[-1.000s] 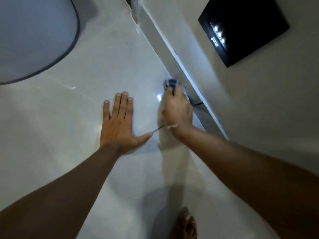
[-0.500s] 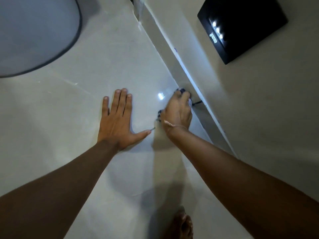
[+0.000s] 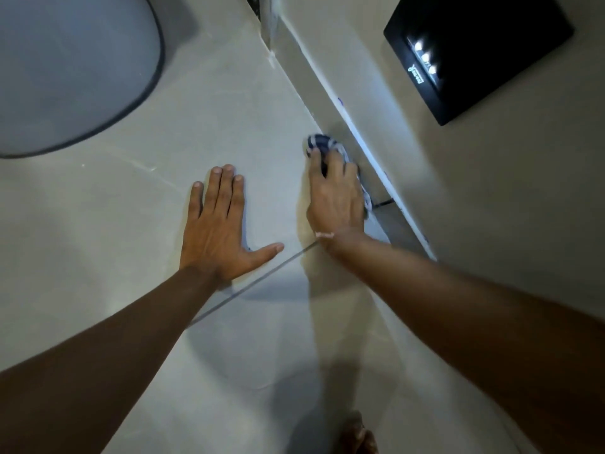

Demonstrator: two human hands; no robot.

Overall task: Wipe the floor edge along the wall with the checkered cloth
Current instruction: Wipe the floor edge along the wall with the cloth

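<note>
- Left hand (image 3: pixel 217 231) pressed flat on the pale tiled floor (image 3: pixel 131 204), palm down, holding nothing.
- Four fingers (image 3: pixel 222 191) straight and close together, pointing away from the body; thumb splayed wide to the right, its tip beside a dark grout line (image 3: pixel 255 283).
- Right hand (image 3: pixel 337 194) laid palm down over the checkered cloth (image 3: pixel 319 144), pressing it against the floor.
- Fingers there slightly parted and curved over the bunched fabric, fingertips (image 3: pixel 315 155) resting on its top; thumb hidden, so a pinch underneath cannot be told.
- Thin pale band (image 3: pixel 324 235) around the right wrist.
- Cloth crumpled into a small wad, dark blue with white lines, mostly covered by the hand; one rounded end poking out past the fingertips, a narrow strip showing along the hand's right side.
- Cloth lying on the floor right at the foot of the skirting (image 3: pixel 330 103), touching or just beside it; exact contact blurred.
- Skirting running diagonally from upper middle to lower right, with the wall (image 3: pixel 491 191) above it.
- Black panel with three small lights (image 3: pixel 478 50) fixed on the wall, well apart from the cloth.
- Large grey rounded object with a dark rim (image 3: pixel 72 70) at upper left on the floor.
- Bare foot (image 3: pixel 358 435) at the bottom edge.
</note>
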